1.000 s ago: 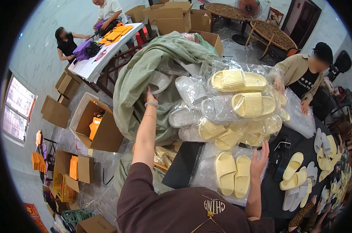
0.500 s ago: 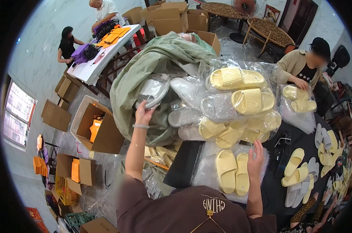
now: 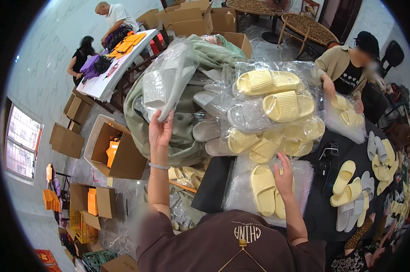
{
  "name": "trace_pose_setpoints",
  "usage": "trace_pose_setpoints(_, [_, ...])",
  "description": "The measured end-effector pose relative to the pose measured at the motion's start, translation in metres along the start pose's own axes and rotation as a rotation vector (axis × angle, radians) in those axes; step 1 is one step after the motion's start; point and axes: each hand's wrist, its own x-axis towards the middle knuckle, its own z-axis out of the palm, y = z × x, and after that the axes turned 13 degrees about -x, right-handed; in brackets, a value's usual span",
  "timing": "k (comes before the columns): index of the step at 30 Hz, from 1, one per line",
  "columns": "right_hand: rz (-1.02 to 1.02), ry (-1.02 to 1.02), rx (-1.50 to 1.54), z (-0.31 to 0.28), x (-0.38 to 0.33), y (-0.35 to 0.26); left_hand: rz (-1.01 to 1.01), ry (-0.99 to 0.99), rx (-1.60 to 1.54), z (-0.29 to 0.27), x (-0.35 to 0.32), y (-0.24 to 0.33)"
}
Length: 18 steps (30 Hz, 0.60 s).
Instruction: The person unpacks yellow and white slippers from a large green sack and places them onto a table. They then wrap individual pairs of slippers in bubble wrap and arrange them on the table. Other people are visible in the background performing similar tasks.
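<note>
My left hand (image 3: 160, 134) grips the near end of a clear bag with grey slippers (image 3: 156, 88), lifted over the left side of a big green woven sack (image 3: 134, 131). My right hand (image 3: 284, 177) hovers over a pair of yellow slippers (image 3: 263, 192), its fingers apart and nothing held. That pair lies on a stack of clear plastic bags (image 3: 235, 199), and my hand partly covers the right slipper. Just beyond, a heap of bagged yellow slippers (image 3: 288, 106) and bagged grey slippers (image 3: 248, 118) leans against the sack.
Loose yellow and grey slippers (image 3: 347, 192) lie on the black table (image 3: 311, 199) at right, near a black tape dispenser (image 3: 328, 158). A co-worker (image 3: 350, 68) handles bagged yellow slippers at far right. Cardboard boxes (image 3: 121, 149) stand left; two people work at a white table (image 3: 96, 88).
My left hand has raised the bagged grey slippers from the sack opening, up and to the left. My right hand has shifted slightly left over the yellow pair.
</note>
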Motion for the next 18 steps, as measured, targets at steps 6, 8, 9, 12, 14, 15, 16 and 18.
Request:
trace_pose_setpoints(6, [0.019, 0.024, -0.009, -0.006, -0.012, 0.012, -0.105, -0.205, 0.033, 0.055, 0.006, -0.056])
trace_pose_setpoints(8, [0.045, 0.043, -0.011, -0.010, -0.018, 0.016, -0.154, -0.230, 0.053, 0.083, 0.003, -0.084])
trace_pose_setpoints(9, [0.060, 0.051, -0.010, -0.011, -0.021, 0.019, -0.175, -0.242, 0.064, 0.091, 0.001, -0.097])
trace_pose_setpoints(12, [0.094, 0.068, -0.009, -0.014, -0.028, 0.029, -0.253, -0.245, 0.151, 0.080, 0.013, -0.125])
trace_pose_setpoints(14, [0.107, 0.067, -0.011, -0.016, -0.031, 0.033, -0.269, -0.178, 0.299, 0.065, 0.023, -0.135])
trace_pose_setpoints(15, [0.109, 0.076, -0.014, -0.017, -0.033, 0.035, -0.288, -0.141, 0.387, 0.052, 0.029, -0.138])
trace_pose_setpoints(16, [0.111, 0.084, -0.017, -0.018, -0.034, 0.036, -0.306, -0.104, 0.474, 0.038, 0.035, -0.140])
trace_pose_setpoints(18, [0.123, 0.087, -0.027, -0.018, -0.038, 0.040, -0.408, -0.034, 0.664, 0.014, 0.048, -0.141])
